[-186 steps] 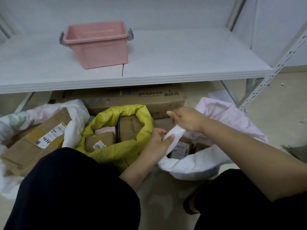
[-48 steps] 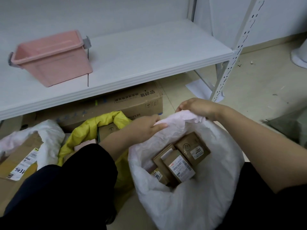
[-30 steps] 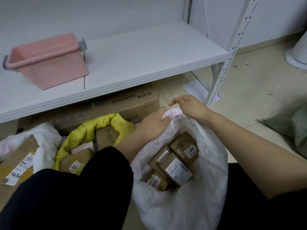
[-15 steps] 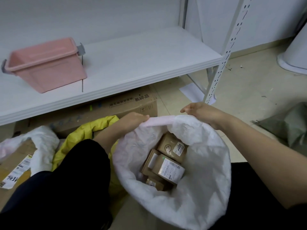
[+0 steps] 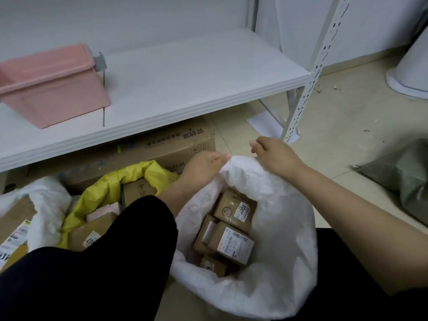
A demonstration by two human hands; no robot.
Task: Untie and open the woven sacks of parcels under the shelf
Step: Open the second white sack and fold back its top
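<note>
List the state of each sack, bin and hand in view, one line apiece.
Nearest white woven sack: untied, mouth open, brown parcels showing.
Yellow woven sack: open, contents showing.
Far-left white woven sack: open, cardboard box showing.
Grey-green sack: blurred, mouth not visible.
Pink plastic bin: upright on the shelf, lidless.
Left hand: pinches the nearest sack's rim.
Right hand: fingers curled over that rim; grip hidden.

易碎品 on carton point(image 5: 183, 148), J001 on parcel point(image 5: 232, 208)
</note>
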